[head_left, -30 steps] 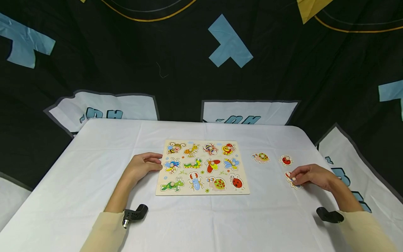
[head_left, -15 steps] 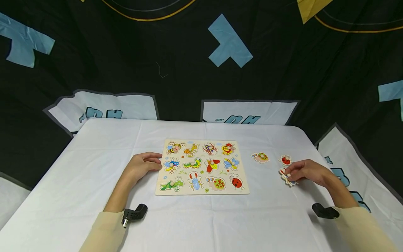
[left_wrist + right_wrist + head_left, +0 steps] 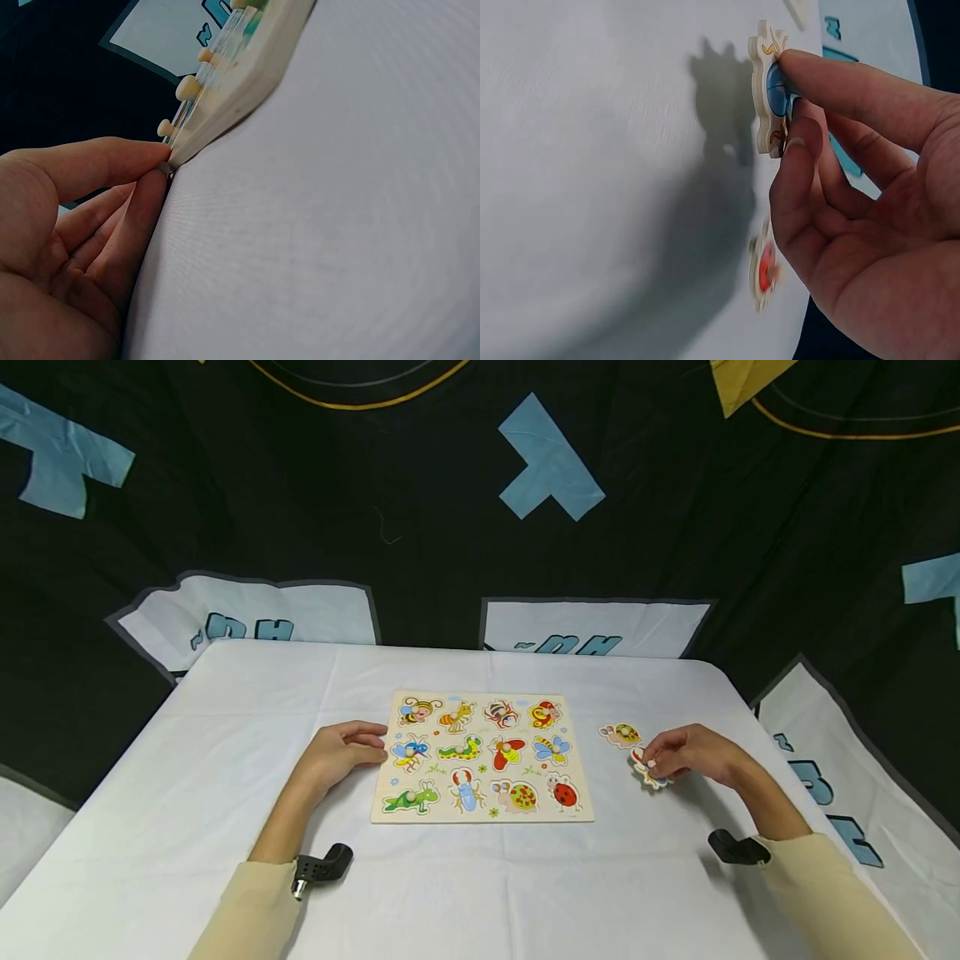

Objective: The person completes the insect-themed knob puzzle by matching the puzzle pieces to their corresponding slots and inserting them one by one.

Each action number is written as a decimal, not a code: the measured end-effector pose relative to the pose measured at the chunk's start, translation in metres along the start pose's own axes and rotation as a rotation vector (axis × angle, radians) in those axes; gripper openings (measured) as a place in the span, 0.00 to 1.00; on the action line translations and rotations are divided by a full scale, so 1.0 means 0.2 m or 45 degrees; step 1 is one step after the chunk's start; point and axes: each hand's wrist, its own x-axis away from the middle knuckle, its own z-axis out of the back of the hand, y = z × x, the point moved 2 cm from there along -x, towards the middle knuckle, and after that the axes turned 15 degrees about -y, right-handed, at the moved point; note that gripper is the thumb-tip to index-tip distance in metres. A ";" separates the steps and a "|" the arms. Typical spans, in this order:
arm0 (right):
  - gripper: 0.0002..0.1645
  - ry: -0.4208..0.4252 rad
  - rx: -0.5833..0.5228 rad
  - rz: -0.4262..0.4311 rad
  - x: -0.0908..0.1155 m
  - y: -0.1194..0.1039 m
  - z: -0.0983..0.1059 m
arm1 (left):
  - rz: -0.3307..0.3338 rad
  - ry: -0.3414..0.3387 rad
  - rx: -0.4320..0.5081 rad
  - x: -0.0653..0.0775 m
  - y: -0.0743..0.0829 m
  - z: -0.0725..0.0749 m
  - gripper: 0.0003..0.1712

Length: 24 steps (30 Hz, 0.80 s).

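My left hand [image 3: 335,758] is at the left edge of a wooden peg puzzle board [image 3: 480,817] printed with insects. Its thumb and a finger pinch that edge in the left wrist view. With its fingertips my right hand [image 3: 693,754] holds a stag beetle puzzle piece [image 3: 648,770] by its knob, to the right of the board. Tilted, the piece shows a blue body [image 3: 777,90] in the right wrist view and hovers over its shadow. A snail piece [image 3: 620,735] lies just beyond it. The ladybug piece [image 3: 766,268] is hidden by my right hand in the head view.
A white cloth [image 3: 480,893] covers the table. Behind it hangs a black backdrop [image 3: 300,502] with blue and white shapes. Most recesses in the board hold knobbed pieces; the beetle, snail and ladybug pictures in its front row show no knobs.
My right hand has lifted the stag beetle piece off the cloth and carried it left, towards the board, now covering the ladybug piece from the head view. My left hand has stayed put.
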 end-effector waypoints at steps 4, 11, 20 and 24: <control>0.18 -0.003 -0.005 0.032 -0.04 -0.06 -0.03 | 0.002 0.001 0.000 0.00 0.00 0.00 0.29; 0.18 0.015 -0.020 0.068 -0.12 -0.16 -0.08 | 0.011 0.012 -0.016 0.00 0.00 0.01 0.29; 0.15 0.029 -0.011 0.120 -0.20 -0.26 -0.17 | 0.010 0.002 -0.017 0.00 -0.01 0.00 0.28; 0.14 0.016 -0.004 0.138 -0.22 -0.31 -0.21 | 0.007 0.006 -0.021 0.01 0.00 0.00 0.28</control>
